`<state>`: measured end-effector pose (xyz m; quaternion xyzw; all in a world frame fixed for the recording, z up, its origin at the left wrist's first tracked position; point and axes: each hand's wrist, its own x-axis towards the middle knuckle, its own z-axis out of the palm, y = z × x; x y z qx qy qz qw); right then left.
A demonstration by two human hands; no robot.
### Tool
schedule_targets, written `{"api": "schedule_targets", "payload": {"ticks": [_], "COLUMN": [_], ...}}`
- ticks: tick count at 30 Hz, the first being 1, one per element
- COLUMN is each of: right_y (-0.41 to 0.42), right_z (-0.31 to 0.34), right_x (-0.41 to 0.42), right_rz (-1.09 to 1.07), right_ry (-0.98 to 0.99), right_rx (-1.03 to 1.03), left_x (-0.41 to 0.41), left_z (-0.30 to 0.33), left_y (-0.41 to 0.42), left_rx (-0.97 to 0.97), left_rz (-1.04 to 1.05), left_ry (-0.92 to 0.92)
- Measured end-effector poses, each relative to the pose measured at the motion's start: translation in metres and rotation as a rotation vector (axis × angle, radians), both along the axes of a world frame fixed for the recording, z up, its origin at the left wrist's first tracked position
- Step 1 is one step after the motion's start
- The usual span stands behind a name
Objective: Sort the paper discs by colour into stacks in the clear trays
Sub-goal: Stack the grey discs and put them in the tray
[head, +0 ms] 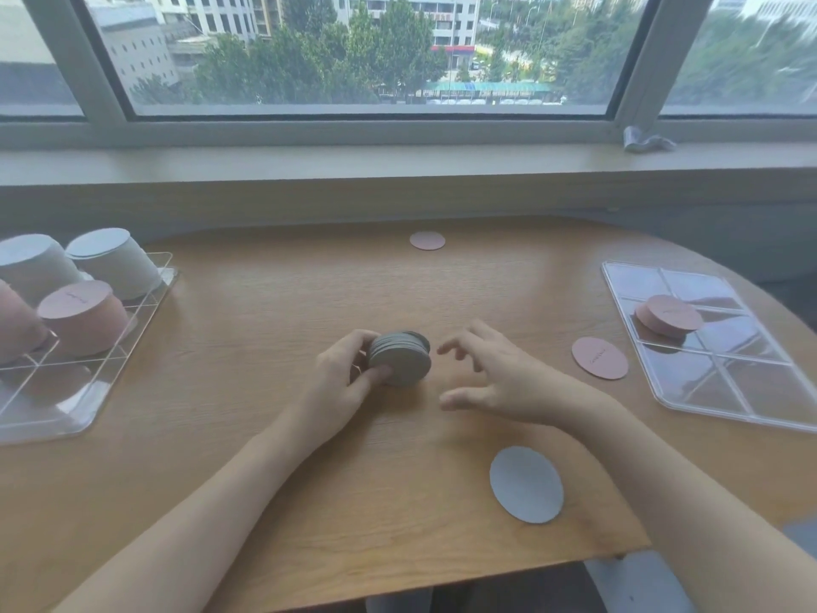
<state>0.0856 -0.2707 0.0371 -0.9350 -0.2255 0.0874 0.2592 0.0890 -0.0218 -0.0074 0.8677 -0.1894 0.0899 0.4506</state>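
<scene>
Fingers: left hand (349, 373) grips the stack of grey round paper discs (400, 358) on edge; right hand (490, 376) spread, empty.
Place: mid wooden surface (265, 311).
Handling: light, loose, probably slippery; pinch both faces.

No lettering can be read anywhere. Small dark print marks the top of the pink stack (75, 299) in the left tray (132, 323), at 9 o'clock, the loose pink disc (599, 358) on the table (265, 480), at 3 o'clock, and the short pink stack (668, 315) in the right tray (751, 391); all of it is too small and blurred to make out.
</scene>
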Motion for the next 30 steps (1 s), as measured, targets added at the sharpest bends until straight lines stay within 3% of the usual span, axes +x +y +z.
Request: {"api": "schedule_targets", "payload": {"ticks": [4, 11, 15, 21, 25, 28, 30], "right_y": [-0.050, -0.059, -0.052, -0.016, 0.022, 0.048, 0.060], "right_z": [0.022, 0.014, 0.010, -0.011, -0.014, -0.016, -0.022], "right_x": [-0.040, -0.071, -0.055, -0.005, 0.017, 0.023, 0.020], "right_rz": [0.093, 0.101, -0.106, -0.420, -0.352, -0.259, -0.150], "right_ry": [0.238, 0.191, 0.209, -0.150, -0.194, -0.094, -0.034], "right_rx": [-0.164, -0.218, -0.028, 0.369, 0.545, 0.677, 0.659], "left_x": [-0.002, -0.008, -0.007, -0.003, -0.003, 0.000, 0.002], "left_z": [0.003, 0.008, 0.008, 0.003, 0.003, -0.002, -0.007], "left_y": [0.000, -0.003, -0.002, -0.001, -0.002, -0.001, 0.001], "left_rx": [-0.011, -0.020, -0.028, -0.032, -0.026, -0.007, 0.030], "left_rz": [0.007, 0.020, 0.010, 0.009, 0.028, 0.054, 0.088], "left_ry": [0.022, 0.056, 0.052, 0.050, 0.032, -0.018, -0.059]}}
